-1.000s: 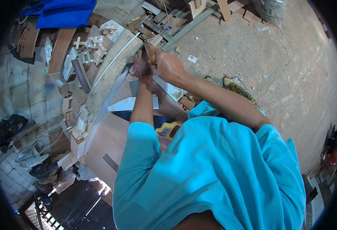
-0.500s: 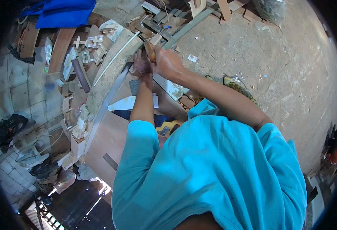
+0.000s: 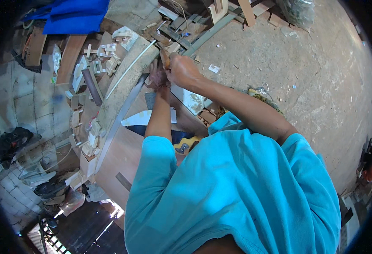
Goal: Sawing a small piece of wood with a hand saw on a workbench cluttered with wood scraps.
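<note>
At the far end of the workbench (image 3: 122, 91), my two hands are close together. My right hand (image 3: 184, 71) is closed around a brown wooden-handled tool (image 3: 165, 58); its working end is too small to make out. Just left of it, my left hand (image 3: 157, 77) lies on the bench end with its fingers stretched forward. What lies beneath my left palm is hidden. Under my left forearm are a white pointed strip (image 3: 150, 118) and a handsaw with a dark blade and yellow handle (image 3: 184, 144), partly covered by my sleeve.
A thin white rod (image 3: 131, 70) lies along the bench's raised edge. Small pale wooden pieces (image 3: 93, 137) line its left side. Beyond are wood offcuts (image 3: 175, 31) and a blue sheet (image 3: 78, 17). A filled clear plastic bag (image 3: 297, 12) stands on the concrete floor (image 3: 321, 93).
The whole view has shifted slightly. Against the bench, my right hand with the tool has moved a little forward and left. My left hand stays in nearly the same place.
</note>
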Demonstrator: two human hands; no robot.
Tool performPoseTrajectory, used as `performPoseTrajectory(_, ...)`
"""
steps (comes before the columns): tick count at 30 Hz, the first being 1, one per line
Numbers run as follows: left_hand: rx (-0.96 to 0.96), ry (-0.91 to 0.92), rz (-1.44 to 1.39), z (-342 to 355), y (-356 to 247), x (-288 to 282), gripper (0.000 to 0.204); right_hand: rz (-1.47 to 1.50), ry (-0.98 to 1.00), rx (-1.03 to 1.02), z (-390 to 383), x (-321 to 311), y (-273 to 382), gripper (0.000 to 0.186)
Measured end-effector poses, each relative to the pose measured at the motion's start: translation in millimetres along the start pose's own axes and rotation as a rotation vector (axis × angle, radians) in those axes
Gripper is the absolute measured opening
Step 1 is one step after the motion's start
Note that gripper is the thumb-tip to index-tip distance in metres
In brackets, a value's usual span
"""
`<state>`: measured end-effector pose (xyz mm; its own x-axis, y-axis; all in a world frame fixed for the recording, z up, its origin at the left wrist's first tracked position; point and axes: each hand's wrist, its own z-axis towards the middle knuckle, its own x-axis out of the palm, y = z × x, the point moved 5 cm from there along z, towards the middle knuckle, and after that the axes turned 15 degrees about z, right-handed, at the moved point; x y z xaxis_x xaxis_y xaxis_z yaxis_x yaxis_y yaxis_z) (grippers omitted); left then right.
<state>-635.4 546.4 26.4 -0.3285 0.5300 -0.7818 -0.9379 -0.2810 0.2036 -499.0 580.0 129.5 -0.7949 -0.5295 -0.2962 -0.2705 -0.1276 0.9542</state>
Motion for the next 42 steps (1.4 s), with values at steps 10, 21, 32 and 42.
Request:
performPoseTrajectory(10, -0.075, 0.153, 0.09, -4, 13, 5, 0.012, 0.007, 0.041, -0.067, -59, -22, 23, 0.031)
performPoseTrajectory(21, 0.053, -0.007, 0.073, -15, 10, 19, 0.015, 0.012, 0.055, -0.015, -69, -28, 19, 0.03)
performPoseTrajectory(32, -0.061, 0.189, 0.109, -4, 6, 20, 0.019, -0.012, 0.051, -0.078, -11, -1, -13, 0.033)
performPoseTrajectory(42, -0.039, 0.273, 0.056, -17, 20, 32, 0.017, 0.011, 0.02, -0.035, -27, -1, 3, 0.028)
